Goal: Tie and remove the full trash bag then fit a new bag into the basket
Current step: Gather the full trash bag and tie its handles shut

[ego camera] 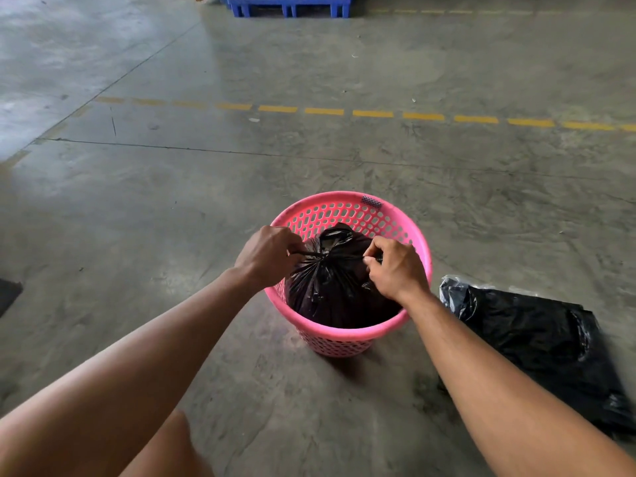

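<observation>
A pink perforated plastic basket (347,333) stands on the concrete floor. Inside it sits a full black trash bag (330,287), its top gathered into a knot at the middle. My left hand (266,256) pinches one twisted end of the bag's top and pulls it leftward. My right hand (395,266) grips the other end on the right side. Both hands hover over the basket's opening. A flat black new bag (537,342) lies on the floor just right of the basket.
A blue plastic pallet (289,5) stands far back on the floor. A dashed yellow line (371,113) crosses the concrete beyond the basket. A dark object's corner (8,292) shows at the left edge. My knee (165,449) is at the bottom.
</observation>
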### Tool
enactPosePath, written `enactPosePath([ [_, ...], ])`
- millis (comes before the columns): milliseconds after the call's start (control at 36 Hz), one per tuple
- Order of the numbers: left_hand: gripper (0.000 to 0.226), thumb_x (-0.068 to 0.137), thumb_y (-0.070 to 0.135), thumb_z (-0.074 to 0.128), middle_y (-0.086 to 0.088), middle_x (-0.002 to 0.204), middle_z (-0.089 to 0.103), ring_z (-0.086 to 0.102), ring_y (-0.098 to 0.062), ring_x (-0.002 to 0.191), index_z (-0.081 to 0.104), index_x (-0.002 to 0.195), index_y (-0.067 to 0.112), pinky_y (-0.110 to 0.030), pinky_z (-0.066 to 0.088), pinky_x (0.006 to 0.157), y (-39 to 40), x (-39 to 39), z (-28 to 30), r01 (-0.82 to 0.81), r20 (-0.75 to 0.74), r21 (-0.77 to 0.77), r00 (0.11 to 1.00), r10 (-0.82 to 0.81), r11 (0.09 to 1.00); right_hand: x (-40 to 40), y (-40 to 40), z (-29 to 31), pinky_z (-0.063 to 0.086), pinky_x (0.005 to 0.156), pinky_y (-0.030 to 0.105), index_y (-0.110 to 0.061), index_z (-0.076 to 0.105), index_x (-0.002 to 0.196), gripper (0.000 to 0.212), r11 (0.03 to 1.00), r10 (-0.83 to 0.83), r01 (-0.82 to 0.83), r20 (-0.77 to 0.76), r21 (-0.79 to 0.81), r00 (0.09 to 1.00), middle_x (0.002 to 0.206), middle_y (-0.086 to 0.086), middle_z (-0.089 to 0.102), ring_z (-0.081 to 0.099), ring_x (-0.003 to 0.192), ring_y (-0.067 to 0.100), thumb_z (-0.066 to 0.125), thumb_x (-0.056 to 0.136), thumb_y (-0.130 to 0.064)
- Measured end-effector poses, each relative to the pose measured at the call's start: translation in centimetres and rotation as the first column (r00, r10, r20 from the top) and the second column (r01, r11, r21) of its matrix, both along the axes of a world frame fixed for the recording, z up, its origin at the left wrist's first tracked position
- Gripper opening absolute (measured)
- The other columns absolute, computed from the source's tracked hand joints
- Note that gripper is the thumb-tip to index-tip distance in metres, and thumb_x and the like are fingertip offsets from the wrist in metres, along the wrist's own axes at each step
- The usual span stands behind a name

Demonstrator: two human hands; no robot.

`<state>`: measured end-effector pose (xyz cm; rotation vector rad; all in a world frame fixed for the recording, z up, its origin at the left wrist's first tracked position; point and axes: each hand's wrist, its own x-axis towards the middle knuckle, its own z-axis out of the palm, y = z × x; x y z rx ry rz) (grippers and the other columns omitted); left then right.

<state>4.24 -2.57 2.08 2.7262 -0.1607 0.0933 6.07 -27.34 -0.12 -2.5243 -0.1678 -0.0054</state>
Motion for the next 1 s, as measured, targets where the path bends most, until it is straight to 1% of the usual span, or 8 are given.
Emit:
enactPosePath([
  [250, 0.013, 0.08, 0.022, 0.079, 0.003, 0.081, 0.078, 0.071, -0.021, 0.071, 0.082, 0.091, 0.028, -0.039, 0.059, 0.072, 1.8, -0.2, -0.5, -0.002, -0.003, 0.005, 1.0, 0.002, 1.0, -0.1, -1.3, 0.2, 0.047, 0.073, 0.029, -0.021, 0.069, 0.085, 0.001, 0.998, -0.013, 0.013, -0.003, -0.066, 1.0, 0.089, 0.006, 0.076, 0.07, 0.087, 0.029, 0.069, 0.085, -0.021],
  [389, 0.058, 0.071, 0.051, 0.067, 0.002, 0.121, 0.062, 0.056, -0.025, 0.11, 0.063, 0.127, 0.04, -0.044, 0.05, 0.092, 0.5, -0.4, 0.3, 0.054, 0.067, 0.105, 0.996, -0.061, 0.993, -0.4, -2.3, 0.0, 0.054, 0.085, 0.034, -0.026, 0.069, 0.099, 0.023, 0.998, 0.043, -0.048, 0.105, 0.048, 0.994, 0.091, -0.005, 0.072, 0.066, 0.088, 0.018, 0.072, 0.077, -0.032],
  [472, 0.074, 0.067, 0.062, 0.063, 0.001, 0.124, 0.056, 0.055, -0.024, 0.116, 0.055, 0.137, 0.039, -0.046, 0.049, 0.098, -1.8, -0.1, 0.6, 0.181, -0.017, 0.089, 0.984, -0.18, 0.979, -0.8, -3.5, -0.1, 0.049, 0.092, 0.037, -0.02, 0.066, 0.108, 0.037, 0.992, -0.119, 0.099, 0.341, 0.076, 0.932, 0.105, 0.004, 0.062, 0.057, 0.102, 0.025, 0.069, 0.075, -0.035],
  [528, 0.082, 0.071, 0.065, 0.065, 0.0, 0.131, 0.054, 0.056, -0.025, 0.118, 0.048, 0.145, 0.035, -0.045, 0.049, 0.099, -3.7, 0.1, 0.6, 0.224, -0.116, 0.142, 0.971, -0.208, 0.964, -1.6, -4.3, -0.3, 0.048, 0.092, 0.041, -0.015, 0.063, 0.11, 0.037, 0.953, -0.302, 0.261, 0.391, 0.156, 0.869, 0.108, 0.012, 0.058, 0.055, 0.104, 0.03, 0.067, 0.076, -0.031],
  [611, 0.078, 0.079, 0.057, 0.07, -0.002, 0.143, 0.053, 0.057, -0.028, 0.127, 0.046, 0.149, 0.03, -0.044, 0.051, 0.1, -5.6, 0.8, 0.1, 0.219, -0.207, 0.264, 0.964, -0.167, 0.939, -3.4, -4.7, -1.5, 0.049, 0.083, 0.044, -0.014, 0.055, 0.118, 0.039, 0.863, -0.497, 0.449, 0.228, 0.232, 0.838, 0.114, 0.018, 0.059, 0.061, 0.102, 0.038, 0.064, 0.083, -0.03],
  [750, 0.03, 0.088, 0.033, 0.072, -0.011, 0.11, 0.072, 0.07, -0.037, 0.098, 0.072, 0.114, 0.019, -0.042, 0.057, 0.078, -6.9, 1.6, -0.1, 0.108, -0.194, 0.179, 0.978, -0.073, 0.978, -5.1, -4.5, -3.0, 0.04, 0.075, 0.04, -0.008, 0.054, 0.12, 0.032, 0.793, -0.53, 0.544, -0.131, 0.275, 0.838, 0.109, 0.024, 0.07, 0.066, 0.102, 0.042, 0.055, 0.098, -0.03],
  [861, 0.022, 0.085, 0.028, 0.067, -0.012, 0.094, 0.074, 0.07, -0.037, 0.086, 0.075, 0.103, 0.018, -0.044, 0.058, 0.071, -7.1, 2.3, 0.8, 0.072, -0.139, 0.06, 0.988, -0.063, 0.996, -5.7, -3.5, -3.2, 0.046, 0.078, 0.043, -0.005, 0.054, 0.123, 0.032, 0.757, -0.552, 0.561, -0.131, 0.334, 0.823, 0.109, 0.025, 0.072, 0.068, 0.1, 0.043, 0.052, 0.101, -0.027],
  [1000, 0.038, 0.08, 0.037, 0.057, -0.006, 0.101, 0.078, 0.07, -0.033, 0.094, 0.072, 0.113, 0.027, -0.042, 0.057, 0.077, -6.4, 3.2, 4.7, 0.003, 0.135, -0.084, 0.991, 0.008, 0.996, -5.8, -2.9, -2.5, 0.047, 0.079, 0.044, -0.004, 0.057, 0.121, 0.03, 0.718, -0.592, 0.594, -0.131, 0.362, 0.795, 0.105, 0.026, 0.072, 0.067, 0.098, 0.045, 0.054, 0.1, -0.026],
])
